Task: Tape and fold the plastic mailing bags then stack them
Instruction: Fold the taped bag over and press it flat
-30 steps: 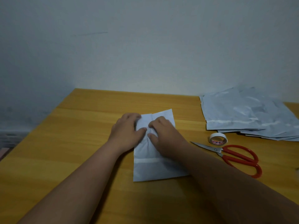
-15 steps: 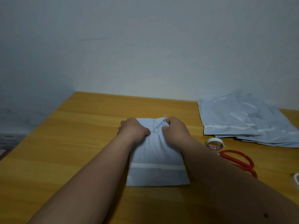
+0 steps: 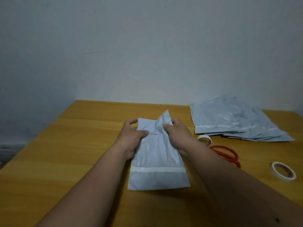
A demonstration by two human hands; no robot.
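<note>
In the head view the mailing bag [image 3: 157, 161] lies mid-tabletop [image 3: 73, 153], its far end bunched between the left hand [image 3: 131, 136] and right hand [image 3: 177, 134], both sets of fingers pinching the plastic. The fold probably goes best if both hands draw the far corners level and crease flat, with the white strip [image 3: 157, 169] kept straight.

The right arm [image 3: 229, 185] is covering the blades of the red scissors [image 3: 227, 153] and part of the small tape roll [image 3: 205, 139]. The fingers of the left hand [image 3: 131, 138] and the right hand [image 3: 178, 136] are hiding behind the grey bag [image 3: 157, 158]. The bottom edge is cutting off both arms, and the print on the near tape roll [image 3: 283, 172] is looking too blurry to read.
</note>
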